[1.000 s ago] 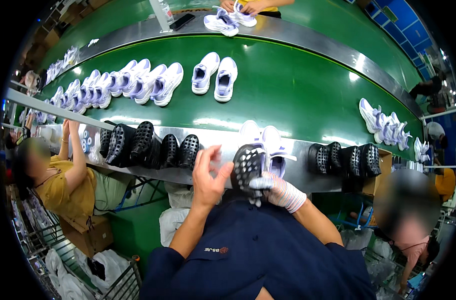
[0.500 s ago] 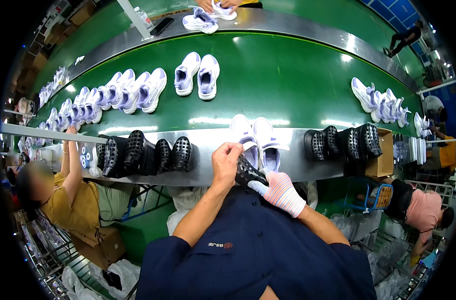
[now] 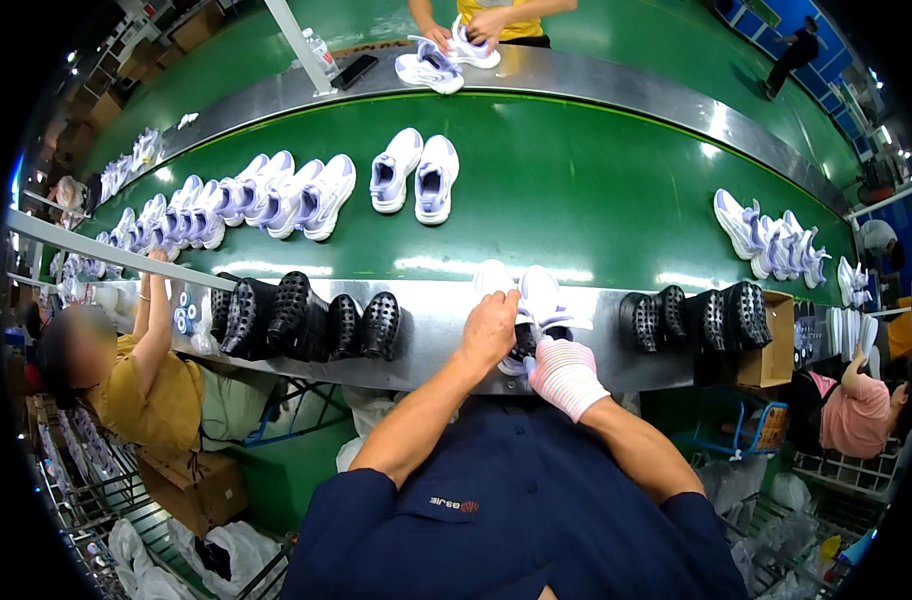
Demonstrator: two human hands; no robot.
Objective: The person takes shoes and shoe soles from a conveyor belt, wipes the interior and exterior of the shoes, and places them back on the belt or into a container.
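Observation:
A pair of white and lavender sneakers sits toes-away on the metal ledge in front of me. My left hand point(image 3: 491, 325) is closed at the opening of the left sneaker point(image 3: 492, 276), its fingers pinching the tongue area. A black perforated shoe last point(image 3: 522, 343) is partly inside that sneaker's opening. My right hand point(image 3: 566, 377), in a striped glove, closes around the last's rear end; the fingertips are partly hidden. Close beside it, touching the glove's edge, stands the right sneaker point(image 3: 541, 291), its strap sticking out sideways.
Black shoe lasts stand in groups at left point(image 3: 293, 312) and right point(image 3: 731, 316), beside a cardboard box point(image 3: 773, 340). Finished-looking sneakers point(image 3: 321, 196) line the green belt point(image 3: 586, 180). Across it a person's hands point(image 3: 466, 35) handle another pair. Co-workers sit to both sides.
The black last has gone from below the left sneaker into its opening. My left hand moved forward and right over the shoe. The whole view shifted slightly.

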